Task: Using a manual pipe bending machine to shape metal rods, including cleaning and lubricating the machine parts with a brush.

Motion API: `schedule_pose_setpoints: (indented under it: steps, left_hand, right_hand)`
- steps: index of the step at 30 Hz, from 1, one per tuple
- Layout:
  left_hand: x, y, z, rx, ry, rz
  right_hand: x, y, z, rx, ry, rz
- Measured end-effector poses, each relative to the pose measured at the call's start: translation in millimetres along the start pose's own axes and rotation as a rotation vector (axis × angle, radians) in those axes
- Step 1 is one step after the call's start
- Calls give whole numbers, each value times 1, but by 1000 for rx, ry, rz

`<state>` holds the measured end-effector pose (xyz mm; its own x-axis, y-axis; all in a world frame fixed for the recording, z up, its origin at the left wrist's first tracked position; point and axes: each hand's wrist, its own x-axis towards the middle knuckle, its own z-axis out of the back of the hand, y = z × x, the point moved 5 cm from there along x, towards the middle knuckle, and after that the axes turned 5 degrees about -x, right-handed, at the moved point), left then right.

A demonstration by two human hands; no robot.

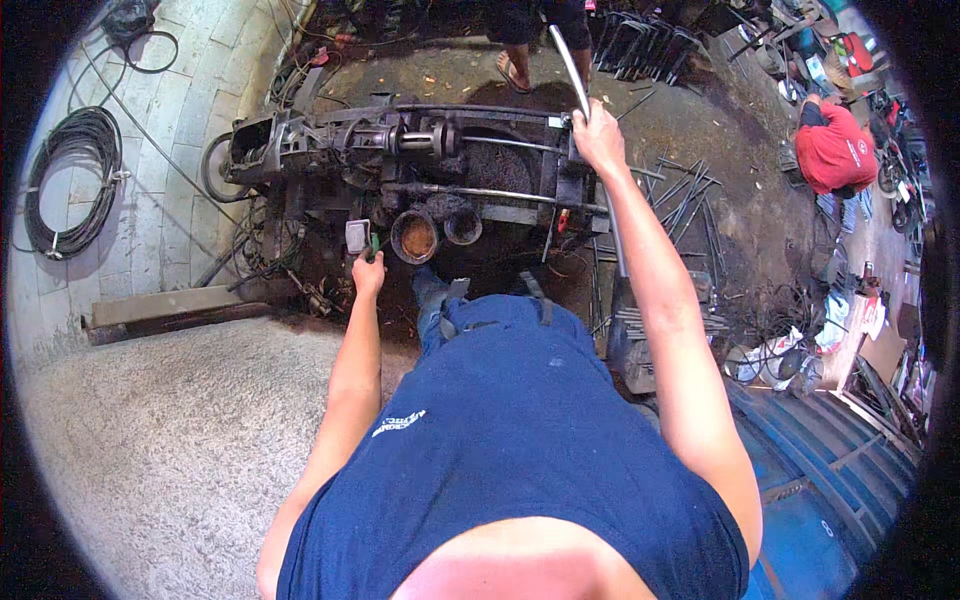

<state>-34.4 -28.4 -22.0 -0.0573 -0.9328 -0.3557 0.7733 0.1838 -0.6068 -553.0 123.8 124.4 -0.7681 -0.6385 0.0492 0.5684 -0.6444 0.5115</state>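
Observation:
My right hand (598, 138) is closed around a shiny metal tube (568, 65), which slants up and away from the fist at the right end of the machine. A grey length of tube (616, 240) shows beside my right forearm; whether it is the same piece is hidden. At the near left side of the machine (480, 112), my left hand (368, 274) is closed on a small green handle-like piece (375, 242). Right beside that sits a pale, boxy part (357, 236). The machine is long, dark and greasy, with a shaft and bright horizontal rods.
Two round containers (414, 238) stand at the machine's near side. Loose rods (685, 195) litter the floor to the right. A coiled black cable (72, 180) lies far left. Another person's sandaled foot (513, 72) is beyond the machine; a person in red (836, 147) crouches at right.

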Motion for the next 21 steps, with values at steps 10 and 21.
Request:
schedule_pose_setpoints:
  steps: [10,21]
  left_hand:
    - [14,24,-7,87,14,165]
    - [69,141,-93,141,249,143]
  right_hand:
    - [-15,-10,19,-338,-259,38]
    - [-12,-5,12,-403,-18,-264]
